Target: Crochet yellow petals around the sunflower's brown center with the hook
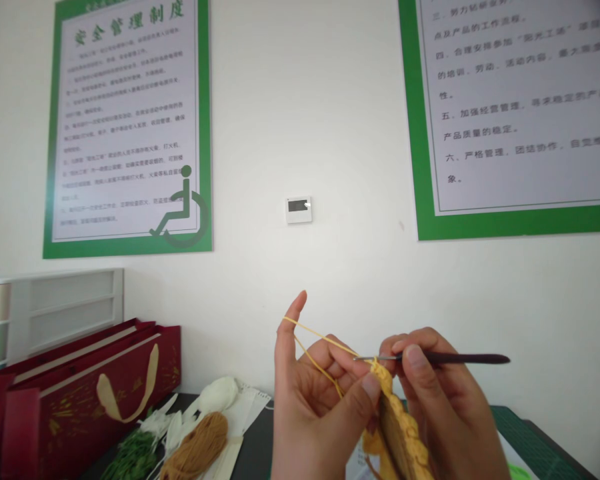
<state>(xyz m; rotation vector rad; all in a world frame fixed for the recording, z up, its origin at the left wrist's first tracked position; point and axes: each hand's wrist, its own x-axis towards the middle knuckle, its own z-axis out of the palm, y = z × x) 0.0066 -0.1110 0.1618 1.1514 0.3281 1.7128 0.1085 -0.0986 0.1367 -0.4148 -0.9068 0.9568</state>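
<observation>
My left hand (320, 400) pinches the top edge of a yellow crochet piece (405, 433) between thumb and fingers. Its index finger points up, with yellow yarn (320, 331) looped round it and running down to the work. In my right hand (440, 387) is a crochet hook (465, 359) with a dark handle, held level between thumb and fingers. The hook's thin metal tip reaches left to the top of the crochet piece, where the yarn meets it. A brown inner side of the piece shows; its lower part is cut off by the frame.
Dark red gift bags (95, 393) stand at left before a drawer unit (70, 300). Beside them lie a brown yarn ball (200, 447), white yarn (219, 395) and green strands (133, 457). A green cutting mat (530, 440) is at right. Behind is a wall with posters (130, 133).
</observation>
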